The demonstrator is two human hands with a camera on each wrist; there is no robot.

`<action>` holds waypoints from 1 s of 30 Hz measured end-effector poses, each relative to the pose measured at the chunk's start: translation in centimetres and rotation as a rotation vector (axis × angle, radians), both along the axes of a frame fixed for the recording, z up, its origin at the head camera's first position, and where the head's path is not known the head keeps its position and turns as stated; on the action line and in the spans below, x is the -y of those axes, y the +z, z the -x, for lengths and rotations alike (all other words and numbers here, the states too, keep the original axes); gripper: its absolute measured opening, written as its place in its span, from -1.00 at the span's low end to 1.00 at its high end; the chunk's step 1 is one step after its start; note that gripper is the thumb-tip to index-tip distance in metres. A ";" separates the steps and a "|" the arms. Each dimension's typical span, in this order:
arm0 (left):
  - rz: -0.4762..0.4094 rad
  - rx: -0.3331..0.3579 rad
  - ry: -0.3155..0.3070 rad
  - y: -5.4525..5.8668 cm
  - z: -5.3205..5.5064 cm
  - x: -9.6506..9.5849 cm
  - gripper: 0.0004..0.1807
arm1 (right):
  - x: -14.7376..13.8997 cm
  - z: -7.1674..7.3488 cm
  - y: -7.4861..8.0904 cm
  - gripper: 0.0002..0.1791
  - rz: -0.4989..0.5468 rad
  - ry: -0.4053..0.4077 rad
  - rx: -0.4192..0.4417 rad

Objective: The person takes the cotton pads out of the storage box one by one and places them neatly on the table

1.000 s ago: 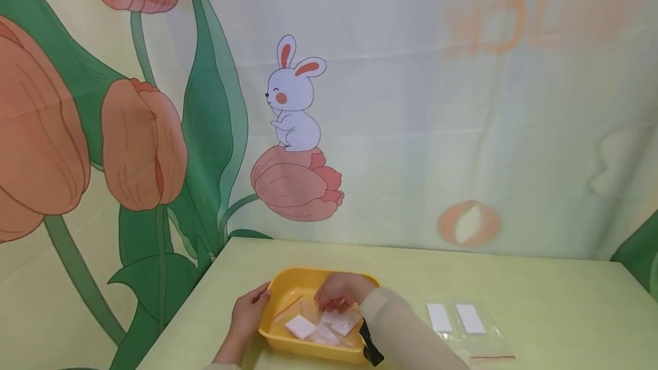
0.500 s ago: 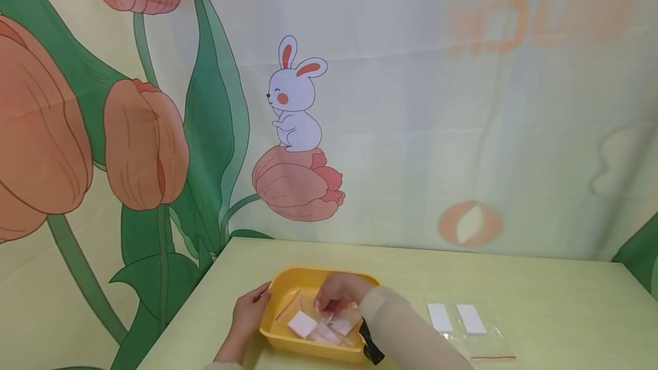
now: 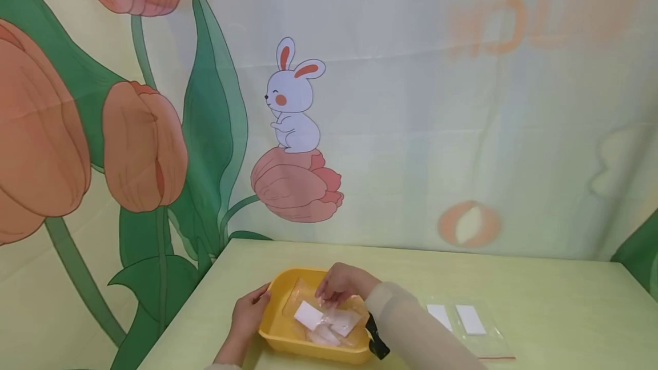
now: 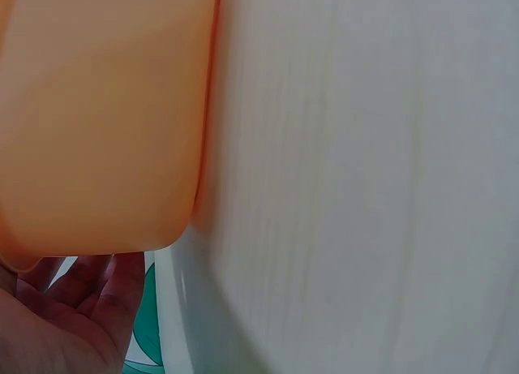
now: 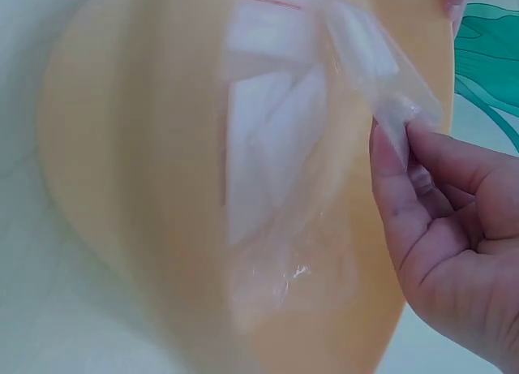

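A yellow plastic basin point(image 3: 303, 349) rests on the table with several clear zip bags inside. My left hand point(image 3: 250, 314) holds its left end; in the left wrist view, the fingers point(image 4: 122, 297) lie against the basin's end wall. Over the basin, my right hand point(image 3: 343, 283) pinches the corner of a clear zip bag point(image 5: 409, 98) between thumb and index finger. That bag contains a flat white piece point(image 3: 309, 316). Other bagged white pieces point(image 5: 272, 147) lie together in the basin, overlapping, so their edges are hard to separate.
To the right on the pale green table point(image 3: 560, 301) lies a flat clear zip bag with a red seal line point(image 3: 496, 357), holding two white rectangles point(image 3: 470, 320). My right sleeve partly covers it. A wall cloth printed with tulips and a rabbit point(image 3: 295, 107) hangs behind the table.
My right hand has risen slightly with the bag corner pinched. The white piece at the left of the basin has shifted up and right. My left hand stays at the basin's end.
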State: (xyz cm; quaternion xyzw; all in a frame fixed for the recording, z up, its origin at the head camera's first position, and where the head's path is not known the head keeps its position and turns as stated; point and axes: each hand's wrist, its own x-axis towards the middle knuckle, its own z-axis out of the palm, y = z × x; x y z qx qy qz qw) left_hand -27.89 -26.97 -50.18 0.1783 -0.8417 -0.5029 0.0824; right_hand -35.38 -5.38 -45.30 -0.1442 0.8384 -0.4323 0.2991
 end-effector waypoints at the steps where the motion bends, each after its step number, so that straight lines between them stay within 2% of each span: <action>1: 0.005 -0.002 0.000 0.0 0.0 0.0 -0.56 | -0.1 0.0 0.0 -0.86 0.006 0.000 -0.010; 8: 0.002 0.002 0.000 0.0 0.0 0.2 -0.55 | -0.6 0.2 0.0 -0.87 0.066 -0.006 -0.030; 13: -0.003 0.009 0.000 0.1 0.0 0.1 -0.56 | -1.0 0.2 0.7 -0.85 0.109 -0.011 -0.021; 20: -0.025 0.020 0.000 0.0 0.1 -0.1 -0.56 | -2.2 -0.3 1.7 -0.83 0.152 -0.005 0.008; 30: -0.019 0.002 -0.002 -0.2 0.1 0.1 -0.56 | -4.0 -0.6 1.8 -0.79 0.175 -0.025 0.047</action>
